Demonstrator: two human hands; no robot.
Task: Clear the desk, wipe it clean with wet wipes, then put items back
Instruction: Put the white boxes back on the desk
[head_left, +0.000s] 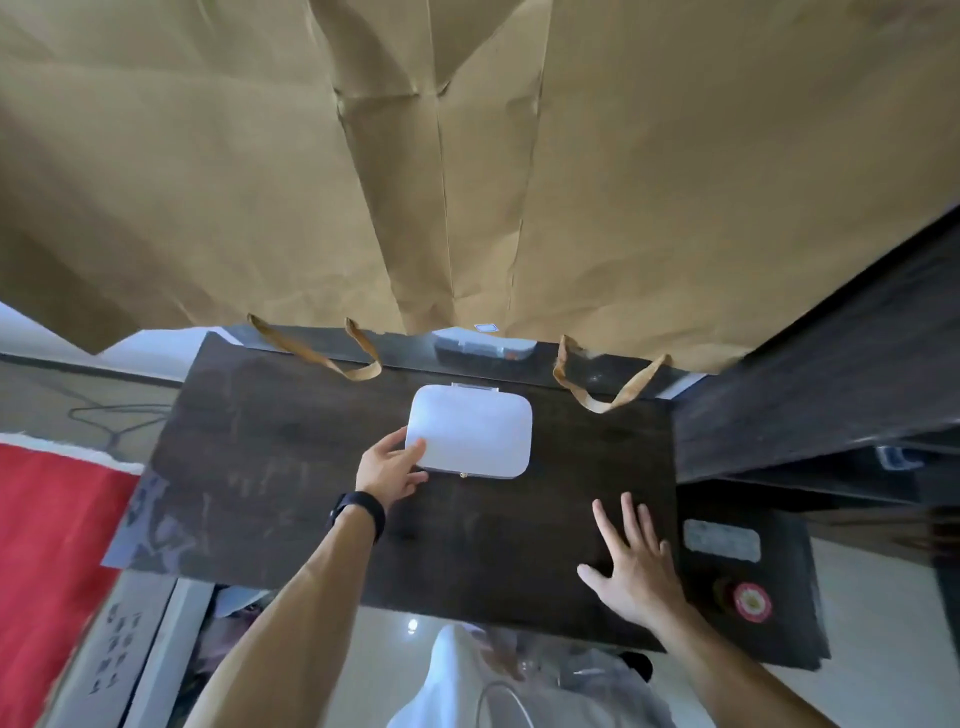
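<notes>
One white rounded-rectangle box, smooth plastic, on dark woodgrain table. Left hand grips its 8 o'clock corner; right hand spread, 4 o'clock.

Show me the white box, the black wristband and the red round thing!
white box (470, 434): head view, middle of its lid.
black wristband (358, 512): head view, top of the band.
red round thing (752, 603): head view, its centre.
</notes>
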